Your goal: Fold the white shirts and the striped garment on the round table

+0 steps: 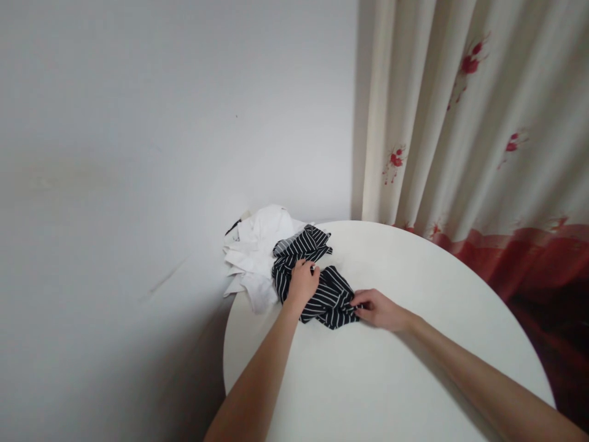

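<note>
A crumpled black garment with white stripes lies on the white round table; its exact kind is not clear. My left hand rests on its middle, fingers curled into the cloth. At the garment's right end, my right hand pinches an edge between thumb and fingers. Just left of the striped cloth sits a heap of white clothing, partly overlapped by it and touched by neither hand.
A pale wall runs along the left and back, close behind the white heap. To the right hangs a cream curtain with red flowers and a red lower band, beyond the table's far edge.
</note>
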`<action>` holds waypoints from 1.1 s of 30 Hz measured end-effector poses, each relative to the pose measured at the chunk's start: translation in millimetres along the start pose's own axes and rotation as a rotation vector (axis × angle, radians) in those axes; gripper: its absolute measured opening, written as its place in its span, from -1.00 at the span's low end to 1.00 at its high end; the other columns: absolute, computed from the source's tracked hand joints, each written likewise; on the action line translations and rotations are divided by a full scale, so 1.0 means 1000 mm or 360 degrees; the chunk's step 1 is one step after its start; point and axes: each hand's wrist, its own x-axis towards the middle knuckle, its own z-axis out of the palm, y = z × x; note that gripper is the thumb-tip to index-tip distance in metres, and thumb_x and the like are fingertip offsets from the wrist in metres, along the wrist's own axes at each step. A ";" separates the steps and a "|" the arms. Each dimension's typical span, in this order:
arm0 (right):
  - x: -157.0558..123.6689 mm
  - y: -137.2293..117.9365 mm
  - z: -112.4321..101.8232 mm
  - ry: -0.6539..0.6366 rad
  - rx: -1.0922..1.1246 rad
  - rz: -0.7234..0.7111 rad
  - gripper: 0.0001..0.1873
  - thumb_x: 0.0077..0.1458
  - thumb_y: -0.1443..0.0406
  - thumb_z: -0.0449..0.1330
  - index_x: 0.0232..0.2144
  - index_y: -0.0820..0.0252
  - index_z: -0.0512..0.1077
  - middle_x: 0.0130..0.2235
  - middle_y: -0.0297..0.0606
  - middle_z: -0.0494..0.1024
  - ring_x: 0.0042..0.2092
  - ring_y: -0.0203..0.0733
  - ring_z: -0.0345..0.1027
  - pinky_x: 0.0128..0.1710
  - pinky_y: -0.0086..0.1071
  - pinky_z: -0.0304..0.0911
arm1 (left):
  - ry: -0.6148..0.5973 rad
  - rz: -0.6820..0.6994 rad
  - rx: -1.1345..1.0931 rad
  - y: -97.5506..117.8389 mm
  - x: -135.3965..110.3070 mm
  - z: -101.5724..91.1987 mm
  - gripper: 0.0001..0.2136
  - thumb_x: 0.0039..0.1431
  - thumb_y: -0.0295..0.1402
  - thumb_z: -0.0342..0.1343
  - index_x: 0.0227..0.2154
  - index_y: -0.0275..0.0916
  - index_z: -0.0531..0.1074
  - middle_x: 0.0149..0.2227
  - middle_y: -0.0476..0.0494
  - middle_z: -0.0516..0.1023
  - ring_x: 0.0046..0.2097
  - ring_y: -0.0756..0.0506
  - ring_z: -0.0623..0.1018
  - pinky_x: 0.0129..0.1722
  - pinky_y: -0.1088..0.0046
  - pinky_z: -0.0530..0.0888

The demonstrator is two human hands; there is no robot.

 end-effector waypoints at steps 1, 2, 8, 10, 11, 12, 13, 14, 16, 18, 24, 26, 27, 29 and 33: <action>-0.001 -0.005 0.004 -0.0069 0.0065 0.0001 -0.84 0.10 0.29 0.23 -0.36 0.24 0.60 -0.34 -0.27 0.50 -0.34 -0.27 0.31 -0.35 -0.41 0.23 | -0.0004 -0.0028 0.0039 -0.001 -0.001 0.000 -0.76 0.30 -0.36 0.04 -0.10 -0.29 0.55 0.08 -0.36 0.47 0.15 -0.26 0.44 0.20 0.15 0.34; -0.003 -0.009 0.009 -0.0130 0.0125 0.0011 -0.85 0.09 0.29 0.25 -0.36 0.25 0.60 -0.36 -0.29 0.50 -0.37 -0.29 0.28 -0.38 -0.42 0.21 | 0.0000 -0.0062 0.0100 -0.001 -0.002 -0.001 -0.76 0.29 -0.34 0.06 -0.09 -0.27 0.55 0.11 -0.36 0.44 0.16 -0.29 0.42 0.19 0.08 0.35; -0.009 -0.026 0.019 -0.0710 0.0455 0.0256 -0.63 0.06 0.14 0.35 -0.14 0.27 0.63 -0.37 -0.31 0.52 -0.42 -0.36 0.28 -0.42 -0.46 0.22 | 0.0139 -0.0221 0.0574 0.000 -0.011 -0.005 -0.62 0.19 -0.25 0.18 0.08 -0.13 0.46 0.39 -0.33 0.05 0.38 -0.55 -0.01 0.17 -0.44 0.10; -0.012 -0.033 0.014 -0.1068 0.0550 0.0291 -0.52 0.02 0.09 0.39 -0.06 0.26 0.60 -0.37 -0.31 0.53 -0.40 -0.36 0.31 -0.38 -0.46 0.26 | 0.0082 -0.0262 0.0568 -0.002 -0.010 -0.005 -0.49 0.17 -0.24 0.20 0.19 -0.10 0.36 0.44 -0.31 -0.07 0.39 -0.60 -0.08 0.16 -0.43 0.14; -0.013 -0.036 0.010 -0.1235 0.0596 0.0290 -0.47 0.00 0.07 0.40 -0.03 0.25 0.59 -0.37 -0.31 0.53 -0.39 -0.35 0.33 -0.36 -0.46 0.27 | 0.0037 -0.0274 0.0542 -0.003 -0.010 -0.005 -0.44 0.17 -0.24 0.20 0.24 -0.10 0.30 0.45 -0.31 -0.10 0.38 -0.62 -0.06 0.16 -0.38 0.20; -0.014 -0.038 0.006 -0.1361 0.0640 0.0284 -0.45 0.00 0.06 0.40 -0.02 0.25 0.58 -0.37 -0.31 0.53 -0.39 -0.35 0.34 -0.35 -0.46 0.28 | -0.0004 -0.0275 0.0513 -0.004 -0.009 -0.005 -0.40 0.17 -0.25 0.20 0.28 -0.12 0.25 0.45 -0.33 -0.12 0.37 -0.63 0.00 0.15 -0.31 0.26; -0.014 -0.038 0.002 -0.1412 0.0686 0.0271 -0.45 0.01 0.05 0.40 -0.03 0.26 0.58 -0.38 -0.31 0.53 -0.39 -0.35 0.34 -0.35 -0.45 0.28 | -0.0032 -0.0264 0.0487 -0.005 -0.008 -0.005 -0.36 0.16 -0.28 0.19 0.31 -0.14 0.21 0.45 -0.34 -0.13 0.35 -0.61 0.07 0.15 -0.21 0.32; -0.014 -0.037 -0.002 -0.1360 0.0736 0.0252 -0.49 0.03 0.04 0.39 -0.08 0.28 0.59 -0.41 -0.31 0.51 -0.40 -0.35 0.33 -0.36 -0.45 0.27 | -0.0046 -0.0245 0.0468 -0.006 -0.008 -0.005 -0.34 0.16 -0.32 0.18 0.33 -0.16 0.17 0.45 -0.35 -0.13 0.33 -0.59 0.14 0.15 -0.12 0.36; -0.011 -0.033 -0.008 -0.0923 0.0800 0.0213 -0.56 0.13 0.01 0.31 -0.21 0.31 0.60 -0.48 -0.34 0.45 -0.45 -0.36 0.27 -0.39 -0.43 0.24 | -0.0055 -0.0210 0.0438 -0.007 -0.007 -0.004 -0.29 0.15 -0.44 0.15 0.37 -0.15 0.10 0.45 -0.32 -0.11 0.29 -0.50 0.27 0.16 0.03 0.38; -0.006 -0.026 -0.009 -0.0288 0.0723 0.0164 -0.58 0.20 0.01 0.23 -0.24 0.28 0.58 -0.45 -0.31 0.47 -0.41 -0.33 0.27 -0.35 -0.39 0.27 | -0.0076 -0.0188 0.0400 -0.007 -0.006 -0.002 -0.25 0.13 -0.55 0.10 0.39 -0.12 0.06 0.45 -0.29 -0.08 0.26 -0.41 0.36 0.18 0.14 0.38; 0.000 -0.012 0.020 0.0247 0.0221 -0.0059 -0.36 0.14 0.21 0.26 0.26 0.00 0.29 0.34 -0.08 0.16 0.19 -0.01 0.23 0.16 -0.03 0.24 | -0.0206 -0.0177 0.0187 -0.008 0.000 0.007 -0.43 0.14 -0.61 0.02 0.24 -0.27 0.33 0.24 -0.37 0.39 0.17 -0.25 0.50 0.16 0.33 0.39; 0.001 -0.011 0.032 0.0148 0.0099 -0.0162 -0.28 0.08 0.34 0.26 0.29 -0.02 0.26 0.39 -0.11 0.05 0.32 0.02 0.08 0.29 0.01 0.07 | -0.0226 -0.0174 0.0156 -0.009 0.001 0.009 -0.53 0.15 -0.61 0.01 0.13 -0.29 0.45 0.10 -0.36 0.54 0.16 -0.25 0.51 0.16 0.30 0.38; 0.002 -0.011 0.036 0.0132 0.0046 -0.0183 -0.29 0.05 0.39 0.25 0.26 0.00 0.30 0.38 -0.12 0.07 0.33 0.02 0.05 0.32 -0.01 0.02 | -0.0236 -0.0165 0.0140 -0.009 0.002 0.010 -0.56 0.15 -0.61 0.01 0.08 -0.29 0.49 0.06 -0.36 0.57 0.14 -0.26 0.53 0.15 0.29 0.39; 0.004 -0.011 0.040 0.0147 -0.0029 -0.0142 -0.40 0.01 0.46 0.23 0.13 0.04 0.44 0.27 -0.11 0.24 0.25 -0.02 0.20 0.25 -0.09 0.14 | -0.0265 -0.0121 0.0088 -0.009 0.002 0.012 -0.59 0.14 -0.60 0.03 0.02 -0.28 0.54 0.02 -0.36 0.60 0.11 -0.27 0.55 0.14 0.27 0.40; 0.003 -0.020 0.031 0.0025 -0.0062 0.0053 -0.81 0.05 0.39 0.26 -0.24 0.14 0.59 -0.14 -0.21 0.52 -0.20 -0.21 0.41 -0.17 -0.33 0.36 | -0.0354 0.0057 -0.0084 -0.003 0.001 0.016 -0.57 0.08 -0.61 0.08 0.00 -0.21 0.57 0.04 -0.23 0.61 0.11 -0.22 0.56 0.15 0.29 0.41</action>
